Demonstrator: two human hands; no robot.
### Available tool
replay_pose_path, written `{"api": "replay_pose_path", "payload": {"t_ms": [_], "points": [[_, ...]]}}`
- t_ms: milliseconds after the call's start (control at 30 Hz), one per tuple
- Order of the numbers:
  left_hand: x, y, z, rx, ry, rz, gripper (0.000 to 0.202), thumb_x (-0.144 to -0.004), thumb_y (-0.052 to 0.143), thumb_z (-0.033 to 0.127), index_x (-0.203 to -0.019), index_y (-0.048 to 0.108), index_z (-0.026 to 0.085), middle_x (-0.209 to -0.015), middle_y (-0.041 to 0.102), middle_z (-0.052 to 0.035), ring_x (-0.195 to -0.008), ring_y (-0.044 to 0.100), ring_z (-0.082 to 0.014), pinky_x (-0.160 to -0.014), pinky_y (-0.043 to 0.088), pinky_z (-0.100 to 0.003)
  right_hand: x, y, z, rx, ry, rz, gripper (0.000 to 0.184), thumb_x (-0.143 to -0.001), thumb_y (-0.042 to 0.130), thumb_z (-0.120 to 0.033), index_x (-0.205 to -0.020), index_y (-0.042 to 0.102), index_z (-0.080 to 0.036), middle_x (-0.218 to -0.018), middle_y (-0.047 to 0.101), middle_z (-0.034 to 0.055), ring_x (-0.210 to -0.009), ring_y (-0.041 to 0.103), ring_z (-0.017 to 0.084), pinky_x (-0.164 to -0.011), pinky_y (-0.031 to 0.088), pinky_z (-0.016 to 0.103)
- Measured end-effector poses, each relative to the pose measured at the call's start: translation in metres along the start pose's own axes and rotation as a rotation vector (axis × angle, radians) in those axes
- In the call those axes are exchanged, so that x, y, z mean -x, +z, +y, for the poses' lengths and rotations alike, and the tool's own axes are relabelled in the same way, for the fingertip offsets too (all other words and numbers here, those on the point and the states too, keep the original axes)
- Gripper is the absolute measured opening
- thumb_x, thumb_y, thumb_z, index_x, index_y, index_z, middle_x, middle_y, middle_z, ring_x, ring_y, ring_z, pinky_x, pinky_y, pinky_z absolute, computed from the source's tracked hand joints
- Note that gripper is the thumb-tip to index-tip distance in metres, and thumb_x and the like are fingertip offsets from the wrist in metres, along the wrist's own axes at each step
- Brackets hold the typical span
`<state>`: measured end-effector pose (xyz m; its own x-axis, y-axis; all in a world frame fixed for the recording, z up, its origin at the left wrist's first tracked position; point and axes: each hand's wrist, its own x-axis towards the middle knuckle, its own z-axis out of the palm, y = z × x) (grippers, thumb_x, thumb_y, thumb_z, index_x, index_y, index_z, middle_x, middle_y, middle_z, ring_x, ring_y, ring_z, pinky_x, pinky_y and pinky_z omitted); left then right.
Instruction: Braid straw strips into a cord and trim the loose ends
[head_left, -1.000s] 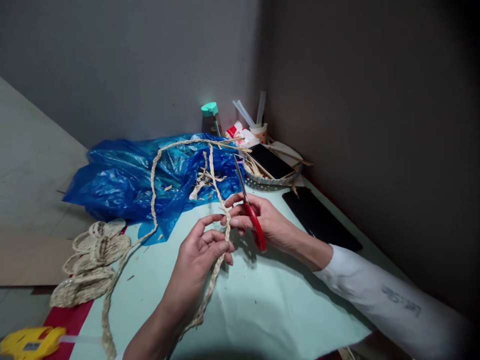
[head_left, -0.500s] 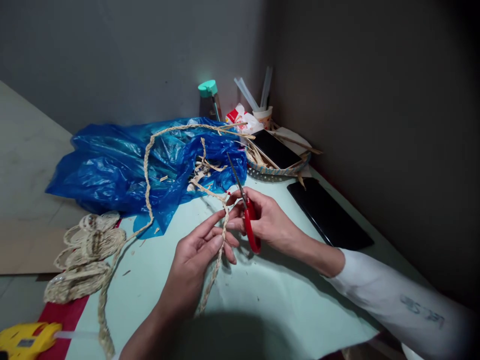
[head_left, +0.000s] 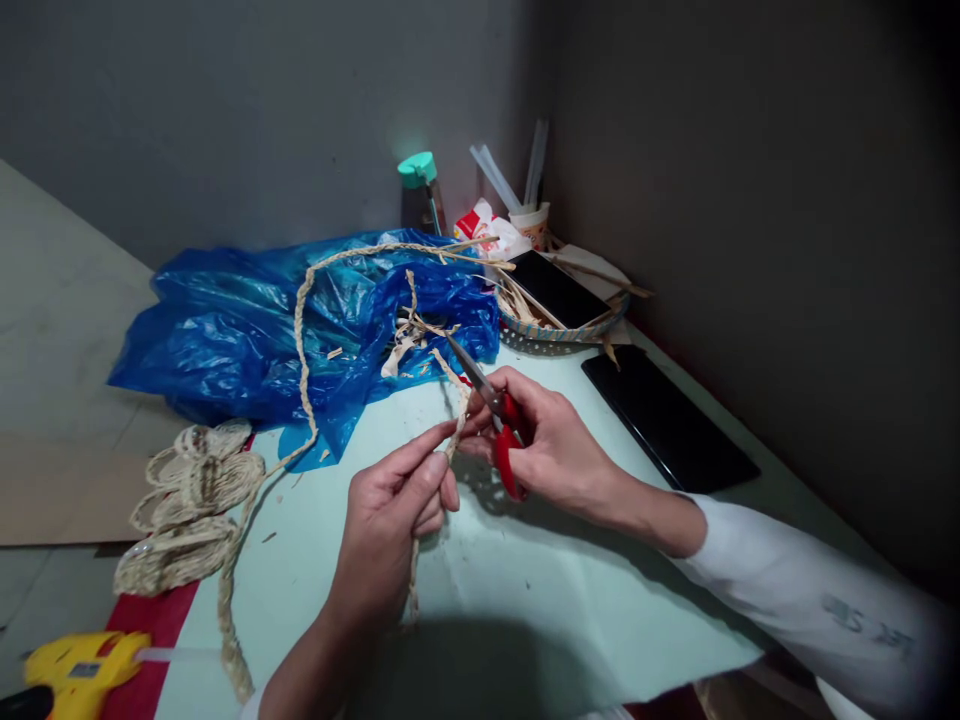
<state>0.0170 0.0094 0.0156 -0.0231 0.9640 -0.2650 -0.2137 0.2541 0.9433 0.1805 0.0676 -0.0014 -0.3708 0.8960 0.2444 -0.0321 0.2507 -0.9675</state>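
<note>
Presently we find the pale braided straw cord (head_left: 302, 340) pinched in left hand (head_left: 390, 505) over the mint-green table sheet (head_left: 562, 600). Our right hand (head_left: 559, 445) grips red-handled steel scissors (head_left: 491, 405). We judge the cord light, limp and prone to fraying, best held beside the blades.

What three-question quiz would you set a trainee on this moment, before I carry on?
1. True or false: the right hand grips the red-handled metal scissors.
2. Pick one: what do the left hand fingers pinch? A, the pale braided straw cord; B, the yellow glue gun; C, the flat black phone.
3. Fill the gap: the crumpled ___ plastic bag lies on the table beyond both hands.

Key: 1 true; 2 A; 3 blue.
</note>
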Motion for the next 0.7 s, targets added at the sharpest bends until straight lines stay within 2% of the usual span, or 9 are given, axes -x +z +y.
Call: {"api": "replay_pose_path", "payload": {"t_ms": [200,367,533,600,700], "points": [[0.0,0.004,0.001,0.119,0.034,-0.047,0.025,-0.088,0.063,0.023,-0.113,0.068,0.017,-0.062,0.064,-0.0027,-0.044,0.032,-0.0015,-0.045,0.024,-0.017,0.004,0.002,0.0,0.082,-0.1,0.093,0.026,-0.077,0.069,-0.014,-0.095,0.052,-0.022,-0.085,0.065,-0.0009,-0.074,0.065,0.015,-0.072,0.052,0.028],[0.0,0.005,0.001,0.125,0.045,-0.016,0.016,-0.088,0.064,0.021,-0.102,0.067,0.014,-0.065,0.066,-0.0041,-0.044,0.032,-0.0007,-0.044,0.026,-0.015,0.004,0.002,-0.001,0.107,-0.151,0.148,0.026,-0.078,0.068,-0.013,-0.094,0.051,-0.023,-0.084,0.065,-0.0014,-0.072,0.065,0.014,-0.068,0.051,0.026],[-0.001,0.004,0.007,0.217,0.04,0.024,0.015,-0.085,0.065,0.018,-0.099,0.067,0.013,-0.063,0.065,-0.0037,-0.043,0.031,-0.0007,-0.042,0.026,-0.013,0.001,-0.001,0.0,0.169,-0.198,0.194,0.022,-0.081,0.066,-0.015,-0.092,0.048,-0.023,-0.083,0.062,-0.0023,-0.073,0.062,0.012,-0.069,0.049,0.024],[-0.002,0.003,0.01,0.254,0.041,0.026,0.015,-0.085,0.065,0.018,-0.099,0.067,0.013,-0.062,0.064,-0.0026,-0.042,0.029,-0.0002,-0.041,0.025,-0.013,0.001,-0.003,0.003,0.262,-0.226,0.189,0.023,-0.081,0.066,-0.017,-0.091,0.046,-0.023,-0.079,0.06,-0.0031,-0.066,0.058,0.011,-0.065,0.047,0.023],[-0.002,0.001,0.014,0.303,0.049,0.002,0.015,-0.087,0.064,0.019,-0.101,0.068,0.015,-0.062,0.061,0.0,-0.041,0.023,0.0006,-0.04,0.023,-0.012,0.0,-0.007,0.01,0.44,-0.315,0.093,0.023,-0.081,0.063,-0.014,-0.092,0.045,-0.023,-0.073,0.056,-0.0036,-0.061,0.051,0.011,-0.061,0.043,0.023]]}}
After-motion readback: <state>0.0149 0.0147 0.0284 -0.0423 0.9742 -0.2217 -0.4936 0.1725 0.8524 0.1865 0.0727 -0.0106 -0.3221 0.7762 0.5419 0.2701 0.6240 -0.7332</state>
